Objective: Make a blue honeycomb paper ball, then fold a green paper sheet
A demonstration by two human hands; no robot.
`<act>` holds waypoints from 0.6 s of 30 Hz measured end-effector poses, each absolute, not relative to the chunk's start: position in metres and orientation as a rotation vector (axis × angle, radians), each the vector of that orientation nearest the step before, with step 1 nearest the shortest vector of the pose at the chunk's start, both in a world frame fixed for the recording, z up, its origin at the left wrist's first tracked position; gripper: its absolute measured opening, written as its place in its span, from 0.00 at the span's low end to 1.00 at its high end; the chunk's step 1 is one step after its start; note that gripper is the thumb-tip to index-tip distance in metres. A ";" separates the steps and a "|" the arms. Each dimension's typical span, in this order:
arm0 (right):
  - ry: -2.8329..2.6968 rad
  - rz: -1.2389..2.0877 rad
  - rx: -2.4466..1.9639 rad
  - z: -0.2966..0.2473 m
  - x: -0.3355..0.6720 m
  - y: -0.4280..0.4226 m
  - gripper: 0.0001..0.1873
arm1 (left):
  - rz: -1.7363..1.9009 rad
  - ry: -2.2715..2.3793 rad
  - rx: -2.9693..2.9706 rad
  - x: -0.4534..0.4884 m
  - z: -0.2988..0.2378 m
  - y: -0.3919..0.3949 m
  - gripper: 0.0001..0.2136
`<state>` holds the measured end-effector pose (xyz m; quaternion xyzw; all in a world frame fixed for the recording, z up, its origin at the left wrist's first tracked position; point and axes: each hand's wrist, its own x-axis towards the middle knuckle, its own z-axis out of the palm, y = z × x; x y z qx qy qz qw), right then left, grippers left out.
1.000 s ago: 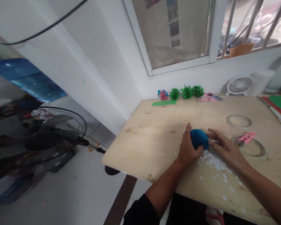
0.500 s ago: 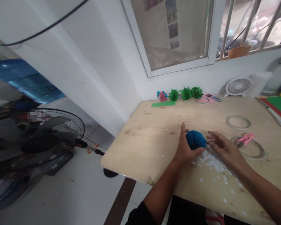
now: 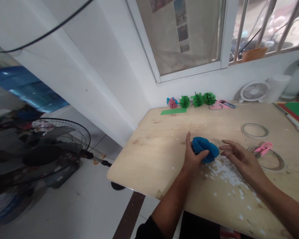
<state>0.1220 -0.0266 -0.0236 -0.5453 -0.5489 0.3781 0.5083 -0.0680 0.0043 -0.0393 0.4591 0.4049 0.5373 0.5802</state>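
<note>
Head view: looks mid-handling, left hand gripping blue folded piece, right hand half-open just beside it, seemingly empty; next move likely needs steady hold.

A plain black fabric sleeve ended near the left elbow; the left hand and right hand were bare, and dark black cloth showed at the lap.

you have moved your left hand leftward over the counter, with the blue bundle in it; the bundle's rounded outline now reads as separate lobes, your thumb across its face.
</note>
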 end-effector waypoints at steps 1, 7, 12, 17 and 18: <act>-1.291 0.913 -1.316 -0.023 0.122 -0.027 0.31 | 1.263 0.887 0.988 -0.068 -0.039 0.006 0.55; -1.097 1.379 -1.185 -0.019 0.114 -0.034 0.27 | 1.235 0.674 0.793 -0.069 -0.031 0.005 0.59; -0.914 1.693 -1.078 -0.017 0.106 -0.041 0.33 | 1.229 0.644 0.869 -0.071 -0.033 0.004 0.57; -1.014 1.577 -1.112 -0.012 0.104 -0.042 0.34 | 1.186 0.633 0.946 -0.068 -0.039 0.006 0.63; -1.048 1.542 -1.116 -0.012 0.104 -0.041 0.34 | 1.169 0.651 0.950 -0.067 -0.038 0.005 0.64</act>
